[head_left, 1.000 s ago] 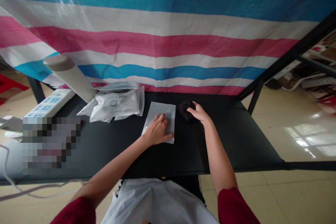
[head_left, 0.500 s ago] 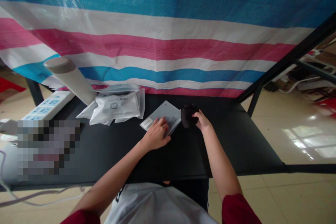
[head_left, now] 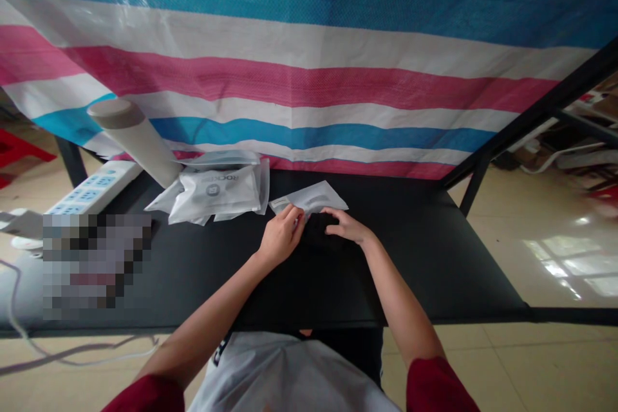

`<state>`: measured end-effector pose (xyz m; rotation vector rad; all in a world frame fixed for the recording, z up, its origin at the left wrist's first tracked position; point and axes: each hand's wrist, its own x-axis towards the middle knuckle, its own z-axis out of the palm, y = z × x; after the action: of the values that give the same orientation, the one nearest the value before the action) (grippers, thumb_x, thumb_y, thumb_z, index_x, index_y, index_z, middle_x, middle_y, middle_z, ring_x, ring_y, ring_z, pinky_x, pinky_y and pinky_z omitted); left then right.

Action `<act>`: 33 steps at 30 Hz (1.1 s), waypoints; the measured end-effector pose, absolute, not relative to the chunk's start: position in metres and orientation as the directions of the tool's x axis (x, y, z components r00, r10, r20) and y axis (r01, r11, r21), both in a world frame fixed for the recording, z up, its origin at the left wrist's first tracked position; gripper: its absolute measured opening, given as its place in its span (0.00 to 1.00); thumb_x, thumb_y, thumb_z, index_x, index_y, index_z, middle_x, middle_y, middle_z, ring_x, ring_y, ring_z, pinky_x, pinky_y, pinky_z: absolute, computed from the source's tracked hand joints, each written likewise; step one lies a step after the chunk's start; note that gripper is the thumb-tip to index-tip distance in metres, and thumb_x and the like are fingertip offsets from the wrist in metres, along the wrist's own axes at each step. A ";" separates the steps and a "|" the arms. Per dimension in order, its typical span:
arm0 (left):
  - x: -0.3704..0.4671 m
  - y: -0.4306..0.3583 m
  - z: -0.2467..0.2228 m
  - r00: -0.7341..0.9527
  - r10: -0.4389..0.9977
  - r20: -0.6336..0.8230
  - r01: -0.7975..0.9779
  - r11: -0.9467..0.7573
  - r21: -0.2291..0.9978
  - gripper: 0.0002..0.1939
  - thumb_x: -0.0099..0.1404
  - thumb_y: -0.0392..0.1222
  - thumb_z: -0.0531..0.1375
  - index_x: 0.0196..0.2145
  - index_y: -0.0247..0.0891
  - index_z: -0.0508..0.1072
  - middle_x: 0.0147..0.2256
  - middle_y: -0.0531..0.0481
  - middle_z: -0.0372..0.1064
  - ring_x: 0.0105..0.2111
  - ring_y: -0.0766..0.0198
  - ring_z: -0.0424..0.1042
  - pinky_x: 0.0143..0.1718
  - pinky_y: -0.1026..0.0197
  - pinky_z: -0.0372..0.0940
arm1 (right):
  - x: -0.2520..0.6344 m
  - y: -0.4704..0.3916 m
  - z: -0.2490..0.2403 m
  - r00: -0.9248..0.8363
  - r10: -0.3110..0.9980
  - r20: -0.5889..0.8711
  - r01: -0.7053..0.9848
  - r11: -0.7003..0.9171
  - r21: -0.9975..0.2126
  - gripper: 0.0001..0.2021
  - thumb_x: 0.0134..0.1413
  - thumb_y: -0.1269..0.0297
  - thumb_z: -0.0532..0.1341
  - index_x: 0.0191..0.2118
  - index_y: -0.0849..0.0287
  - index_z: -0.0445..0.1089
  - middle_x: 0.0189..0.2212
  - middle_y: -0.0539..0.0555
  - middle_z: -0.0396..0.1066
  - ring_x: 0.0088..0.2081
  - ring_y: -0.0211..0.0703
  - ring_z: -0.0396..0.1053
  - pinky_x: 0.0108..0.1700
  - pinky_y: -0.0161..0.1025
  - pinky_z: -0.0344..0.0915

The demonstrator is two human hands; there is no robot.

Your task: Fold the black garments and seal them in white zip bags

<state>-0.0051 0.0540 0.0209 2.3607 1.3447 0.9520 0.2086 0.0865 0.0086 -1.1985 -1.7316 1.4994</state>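
Observation:
A translucent plastic pouch [head_left: 321,195] with a small label at its left corner lies near the middle of the black table. My left hand [head_left: 282,232] pinches the near edge of this pouch, fingers closed. My right hand [head_left: 345,225] grips a dark, rounded object [head_left: 321,232] from its right side, just in front of the pouch. The dark object blends into the black tabletop, so its outline is hard to make out.
Further left on the black table [head_left: 203,283] lie white plastic packages [head_left: 222,190]. Behind them a white bottle [head_left: 138,145] leans, beside a power strip [head_left: 91,190]. A blurred-out item [head_left: 96,264] is at the left. A striped sheet [head_left: 309,87] hangs behind.
My right hand has brought the dark object left and nearer to me, in front of the pouch. The pouch has turned and shifted slightly right, and my left hand now pinches its edge.

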 end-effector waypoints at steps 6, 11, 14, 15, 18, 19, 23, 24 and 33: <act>-0.001 0.051 0.018 0.444 0.824 0.350 0.620 -0.565 0.544 0.09 0.73 0.41 0.48 0.42 0.38 0.66 0.36 0.49 0.68 0.30 0.65 0.69 0.32 0.64 0.61 | 0.206 0.093 -0.002 -0.188 0.945 -0.268 0.128 -0.247 -0.961 0.12 0.40 0.65 0.63 0.35 0.58 0.73 0.33 0.50 0.75 0.36 0.44 0.72 0.39 0.38 0.67; 0.000 0.052 0.018 0.477 0.820 0.317 0.558 -0.561 0.611 0.08 0.72 0.40 0.48 0.41 0.38 0.67 0.34 0.49 0.68 0.31 0.64 0.69 0.32 0.64 0.62 | 0.213 0.094 -0.001 -0.149 0.929 -0.340 -0.101 -0.356 -0.929 0.09 0.34 0.65 0.63 0.29 0.58 0.73 0.23 0.48 0.72 0.26 0.40 0.68 0.29 0.33 0.61; -0.001 0.053 0.018 0.479 0.808 0.343 0.522 -0.576 0.629 0.08 0.72 0.38 0.48 0.39 0.38 0.67 0.35 0.48 0.68 0.35 0.62 0.70 0.37 0.61 0.64 | 0.218 0.092 0.000 -0.250 0.918 -0.309 -0.115 -0.345 -0.932 0.14 0.30 0.67 0.65 0.31 0.58 0.73 0.27 0.47 0.74 0.30 0.40 0.69 0.33 0.34 0.63; -0.001 0.054 0.018 0.473 0.807 0.353 0.521 -0.579 0.627 0.08 0.72 0.37 0.48 0.39 0.39 0.67 0.35 0.48 0.68 0.36 0.61 0.70 0.38 0.61 0.64 | 0.219 0.091 0.000 -0.286 0.912 -0.293 -0.116 -0.337 -0.934 0.15 0.29 0.68 0.65 0.32 0.58 0.73 0.28 0.47 0.74 0.32 0.41 0.69 0.35 0.35 0.64; -0.003 0.055 0.018 0.455 0.811 0.368 0.539 -0.579 0.612 0.08 0.72 0.36 0.47 0.40 0.39 0.66 0.35 0.47 0.68 0.36 0.60 0.69 0.37 0.60 0.64 | 0.218 0.090 -0.003 -0.271 0.913 -0.307 -0.143 -0.353 -0.925 0.15 0.29 0.68 0.65 0.32 0.57 0.73 0.28 0.47 0.74 0.33 0.42 0.70 0.36 0.35 0.64; -0.003 0.055 0.018 0.454 0.811 0.370 0.547 -0.581 0.603 0.08 0.72 0.36 0.47 0.40 0.39 0.66 0.35 0.47 0.68 0.35 0.60 0.69 0.37 0.60 0.64 | 0.217 0.091 -0.004 -0.231 0.916 -0.329 -0.163 -0.370 -0.914 0.14 0.30 0.67 0.64 0.32 0.57 0.72 0.27 0.47 0.73 0.32 0.41 0.69 0.35 0.35 0.64; -0.004 0.056 0.017 0.446 0.808 0.385 0.562 -0.588 0.582 0.07 0.72 0.38 0.49 0.41 0.38 0.66 0.35 0.47 0.68 0.35 0.60 0.69 0.37 0.60 0.63 | 0.210 0.099 -0.008 -0.076 0.922 -0.379 -0.238 -0.386 -0.891 0.09 0.33 0.63 0.65 0.27 0.59 0.71 0.24 0.48 0.72 0.30 0.41 0.68 0.31 0.34 0.62; -0.003 0.056 0.017 0.446 0.809 0.384 0.556 -0.586 0.589 0.07 0.72 0.38 0.49 0.40 0.38 0.66 0.35 0.47 0.68 0.34 0.61 0.69 0.36 0.61 0.63 | 0.207 0.101 -0.009 -0.047 0.923 -0.383 -0.244 -0.382 -0.891 0.10 0.35 0.62 0.66 0.27 0.59 0.71 0.25 0.50 0.72 0.31 0.42 0.69 0.31 0.35 0.62; 0.011 0.043 0.007 0.495 0.807 0.322 0.420 -0.546 0.724 0.06 0.71 0.38 0.51 0.38 0.37 0.65 0.30 0.51 0.68 0.27 0.67 0.69 0.30 0.65 0.61 | 0.149 0.087 -0.034 0.152 0.969 -0.197 -0.305 -0.143 -0.942 0.24 0.53 0.41 0.56 0.49 0.54 0.64 0.44 0.54 0.73 0.42 0.46 0.71 0.38 0.39 0.68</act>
<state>0.0108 0.0428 0.0074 2.1707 1.0051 0.8859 0.1486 0.0868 -0.0344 -1.1880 -0.7721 1.3223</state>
